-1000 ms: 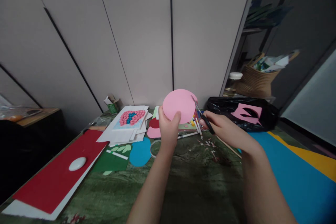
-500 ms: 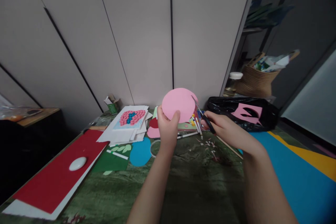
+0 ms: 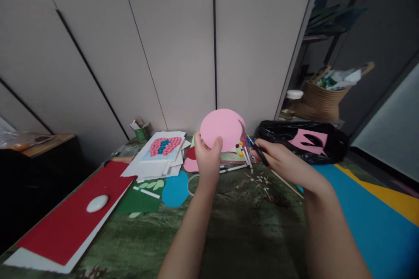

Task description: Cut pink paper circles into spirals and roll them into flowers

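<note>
My left hand [image 3: 208, 154] pinches a rounded pink paper piece [image 3: 221, 127] at its lower edge, thumb in front, and holds it up above the table. My right hand [image 3: 275, 157] is closed round the black handles of a pair of scissors [image 3: 260, 153]. The blades point up and left and meet the right edge of the paper, where a narrow strip stands off along the rim. Behind and below the paper lie several white markers [image 3: 246, 157] and a dark red paper shape [image 3: 190, 153], partly hidden by my left hand.
A picture with pink and blue balls [image 3: 165, 147] tops a paper stack at the left. Red paper [image 3: 75, 213] bears a white oval object [image 3: 97, 203]. Nearby are a blue paper shape [image 3: 176, 189] and a tape roll [image 3: 193, 185]. A black bag [image 3: 338, 144] and blue sheet [image 3: 356, 209] are right.
The pink paper and my left hand have shifted slightly left. A gap now shows between the paper and the strip at the scissor blades. My right hand has barely moved.
</note>
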`<state>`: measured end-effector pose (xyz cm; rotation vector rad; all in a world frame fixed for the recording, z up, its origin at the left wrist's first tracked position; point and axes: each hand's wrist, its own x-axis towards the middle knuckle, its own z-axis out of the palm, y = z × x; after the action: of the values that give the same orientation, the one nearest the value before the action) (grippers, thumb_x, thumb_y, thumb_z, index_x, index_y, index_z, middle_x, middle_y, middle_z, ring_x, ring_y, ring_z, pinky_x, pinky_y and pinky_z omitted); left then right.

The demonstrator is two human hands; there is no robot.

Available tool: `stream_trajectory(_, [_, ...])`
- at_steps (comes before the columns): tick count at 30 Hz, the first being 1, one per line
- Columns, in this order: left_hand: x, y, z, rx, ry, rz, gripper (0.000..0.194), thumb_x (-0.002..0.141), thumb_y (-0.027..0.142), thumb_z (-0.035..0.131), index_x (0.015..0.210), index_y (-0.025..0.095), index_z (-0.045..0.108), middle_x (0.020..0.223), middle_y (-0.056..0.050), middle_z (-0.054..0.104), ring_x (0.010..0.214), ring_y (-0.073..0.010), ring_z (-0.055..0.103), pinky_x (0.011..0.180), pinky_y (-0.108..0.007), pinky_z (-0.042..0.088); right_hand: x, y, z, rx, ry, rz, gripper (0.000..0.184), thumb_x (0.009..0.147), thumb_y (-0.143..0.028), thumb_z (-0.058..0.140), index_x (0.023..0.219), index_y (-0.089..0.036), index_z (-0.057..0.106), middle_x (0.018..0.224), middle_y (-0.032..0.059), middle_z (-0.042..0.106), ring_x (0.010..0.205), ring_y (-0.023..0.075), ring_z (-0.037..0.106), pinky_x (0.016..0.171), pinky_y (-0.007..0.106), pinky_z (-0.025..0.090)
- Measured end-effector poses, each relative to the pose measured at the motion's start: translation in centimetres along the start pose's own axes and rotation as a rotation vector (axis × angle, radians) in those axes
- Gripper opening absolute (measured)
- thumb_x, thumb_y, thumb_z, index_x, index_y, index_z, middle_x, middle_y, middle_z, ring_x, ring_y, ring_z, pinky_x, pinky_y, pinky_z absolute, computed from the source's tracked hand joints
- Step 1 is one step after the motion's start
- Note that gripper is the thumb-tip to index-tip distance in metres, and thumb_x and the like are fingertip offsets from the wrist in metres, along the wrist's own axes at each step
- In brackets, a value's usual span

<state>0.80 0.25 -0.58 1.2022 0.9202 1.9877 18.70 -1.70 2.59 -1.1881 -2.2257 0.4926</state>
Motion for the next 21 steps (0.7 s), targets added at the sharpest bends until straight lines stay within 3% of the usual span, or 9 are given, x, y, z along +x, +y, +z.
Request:
stream_trajectory(10, [0.23,-0.08,-0.06,-0.036,0.014,0.003,0.034,0.072,0.025,0.062,0.102,0.019,0.047,0.103,-0.008,0.060,0.099,-0.0215,0.057,0.083,-0.039,0.052,0.23,0.29,0.13,-0.001,-0.004,-0.016,0.023,0.091,-0.038,0.037,0.086,-0.021,0.050,0.081,0.0010,0.059,0.068,0.0133,0.050,0.064,0.026,0.038])
stream_trajectory(21, [-0.02,0.19,-0.32,0.126,0.010,-0.016,0.033,0.072,0.022,0.057,0.104,0.021,0.050,0.107,-0.008,0.057,0.104,-0.0249,0.054,0.082,-0.039,0.051,-0.13,0.57,0.37,-0.012,-0.019,0.050,0.028,0.089,-0.044,0.039,0.083,-0.021,0.053,0.079,0.0021,0.061,0.071,0.0159,0.051,0.063,0.029,0.039])
